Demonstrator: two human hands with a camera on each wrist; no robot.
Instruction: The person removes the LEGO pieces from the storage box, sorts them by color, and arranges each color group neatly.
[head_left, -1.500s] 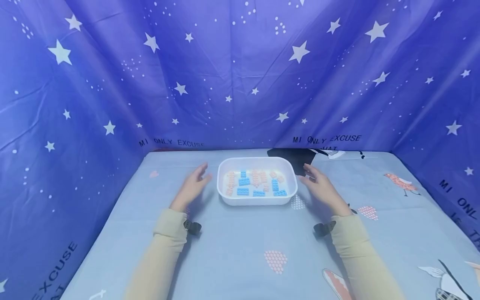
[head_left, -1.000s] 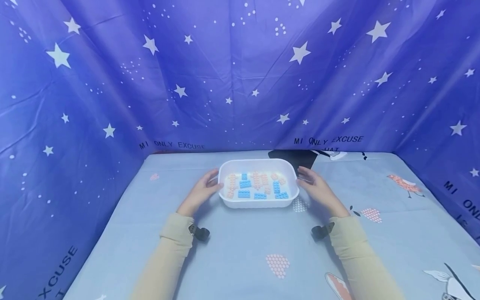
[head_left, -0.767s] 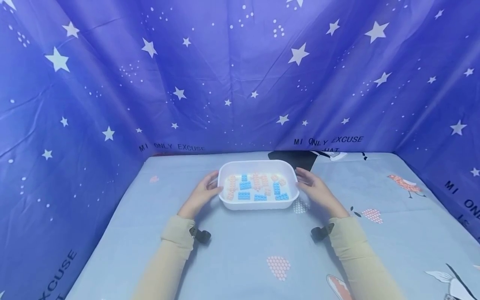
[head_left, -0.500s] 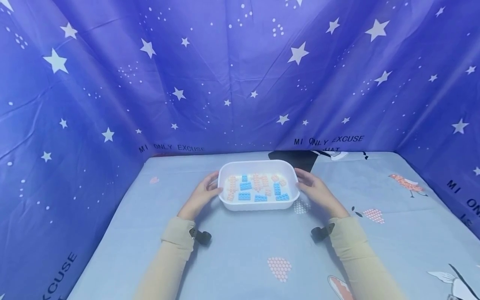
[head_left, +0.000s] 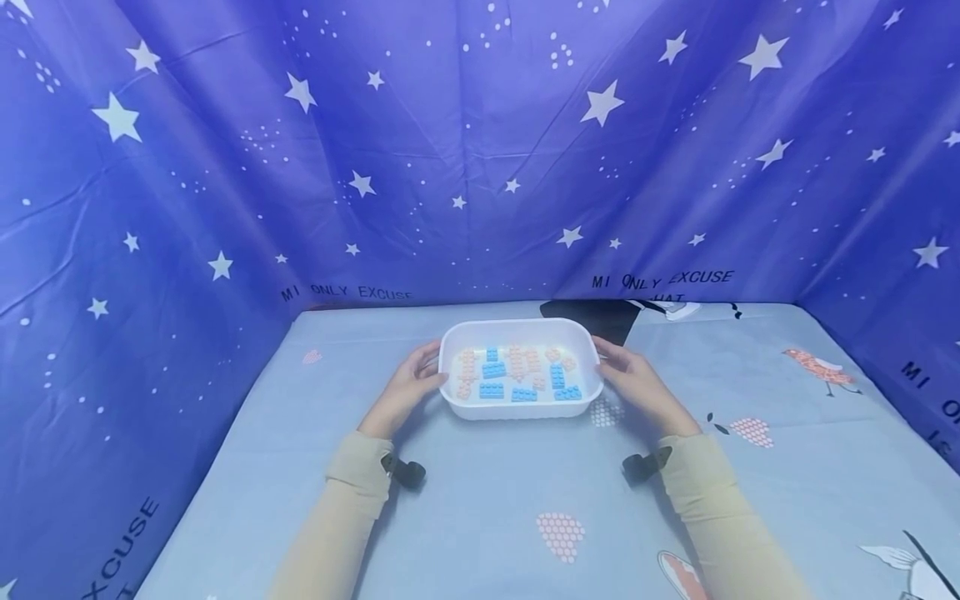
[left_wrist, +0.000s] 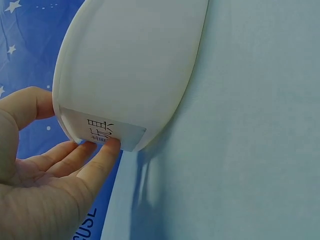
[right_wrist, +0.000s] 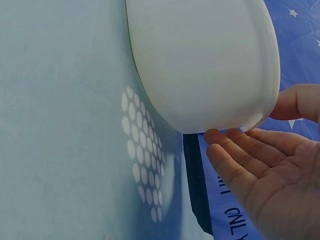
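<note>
A white plastic tub [head_left: 521,411] with rounded corners stands on the cloth-covered table in the head view. Inside lie several blue toy bricks [head_left: 492,390] and several pink toy bricks [head_left: 516,364]. My left hand [head_left: 403,390] grips the tub's left end, thumb at the rim. In the left wrist view its fingertips press a label [left_wrist: 131,136] with dark characters on the tub's outer wall. At the opposite end, my right hand [head_left: 639,387] holds the tub. The right wrist view shows that thumb at the rim and the fingertips against the end wall.
A pale blue printed cloth [head_left: 480,500] covers the table, with hearts, a bird and a dark figure on it. Behind and on both sides hangs a blue-purple curtain [head_left: 420,125] with white stars. Each wrist carries a small black camera [head_left: 408,474].
Both hands have moved inward from either side of the tub and taken hold of its two ends. The bricks inside keep their arrangement.
</note>
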